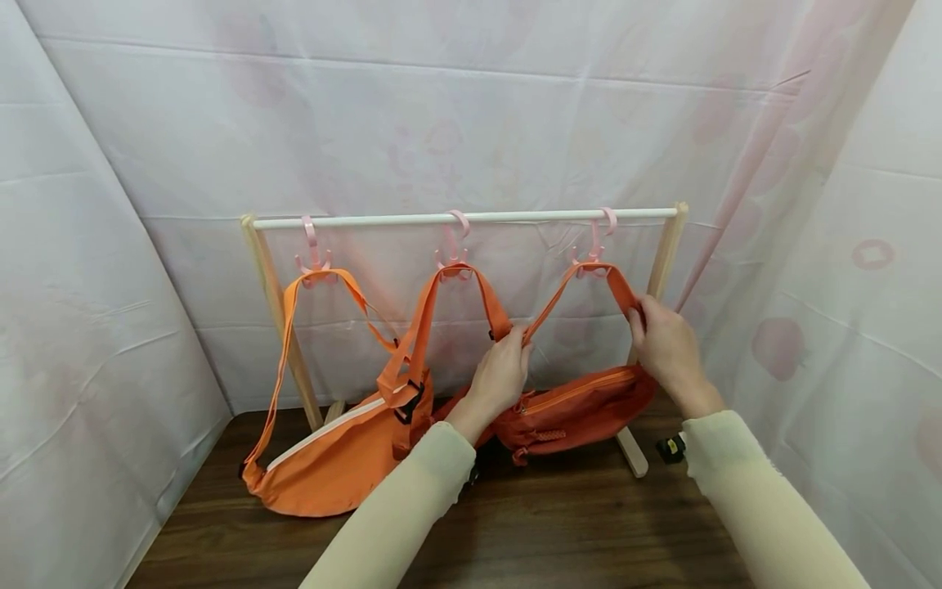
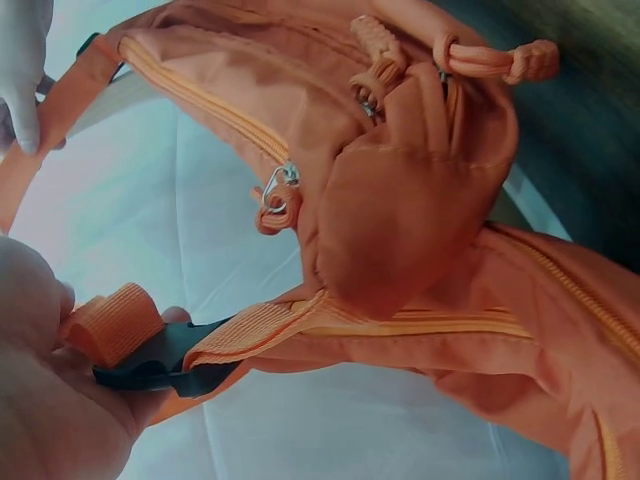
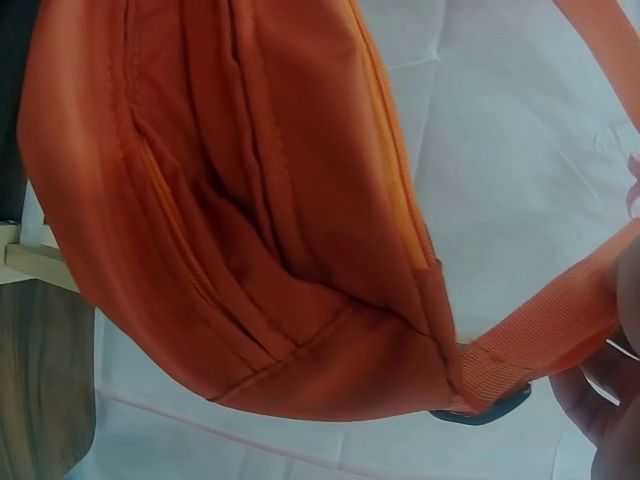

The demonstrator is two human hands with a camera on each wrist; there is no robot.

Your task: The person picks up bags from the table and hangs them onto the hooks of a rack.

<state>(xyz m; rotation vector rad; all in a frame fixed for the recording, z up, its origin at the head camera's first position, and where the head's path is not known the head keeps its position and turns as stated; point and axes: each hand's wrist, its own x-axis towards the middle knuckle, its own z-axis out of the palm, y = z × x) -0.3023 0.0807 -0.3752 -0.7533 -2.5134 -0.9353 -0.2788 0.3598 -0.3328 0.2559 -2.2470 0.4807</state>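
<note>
A dark orange sling bag hangs at the right, its strap looped over a pink hook. My left hand grips the left side of that strap; in the left wrist view its fingers are around the webbing beside a black buckle. My right hand holds the strap's right side, above the bag's end. The right wrist view shows the bag's folded side and the strap running into the fingers. My left forearm hides much of the middle bag.
A white rail on wooden legs carries the pink hooks. A bright orange bag hangs at left, touching the dark wood table. The middle bag's strap hangs between them. A small black and yellow object lies by the right leg.
</note>
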